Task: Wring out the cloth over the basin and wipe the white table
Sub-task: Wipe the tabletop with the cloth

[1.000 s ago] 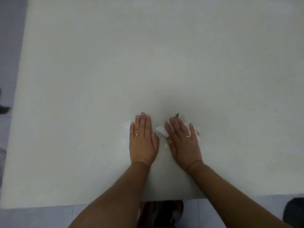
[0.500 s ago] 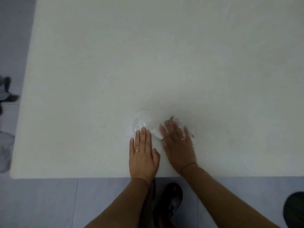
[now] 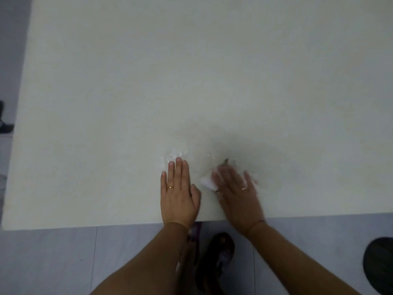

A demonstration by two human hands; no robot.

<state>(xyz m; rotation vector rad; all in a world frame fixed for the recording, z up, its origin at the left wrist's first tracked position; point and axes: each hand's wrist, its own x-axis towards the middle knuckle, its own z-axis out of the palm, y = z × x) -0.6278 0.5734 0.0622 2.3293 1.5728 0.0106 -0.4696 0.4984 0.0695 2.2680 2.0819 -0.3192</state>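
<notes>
The white table fills most of the view. My right hand lies flat near the front edge, pressing a small white cloth onto the table; the cloth peeks out at the fingertips and left side, the rest is hidden under the palm. The hand is motion-blurred. My left hand rests flat on the table beside it, fingers together, holding nothing. A wet, shiny patch shows just beyond the left fingertips. No basin is in view.
The table's front edge runs just below my wrists, its left edge at the far left. Grey tiled floor lies below. My dark sandal is under the edge. A dark round object sits at lower right.
My right hand with the cloth has slid to the right across the table, away from my left hand. The view has pulled back, so both hands lie nearer the front edge. A wet patch appeared.
</notes>
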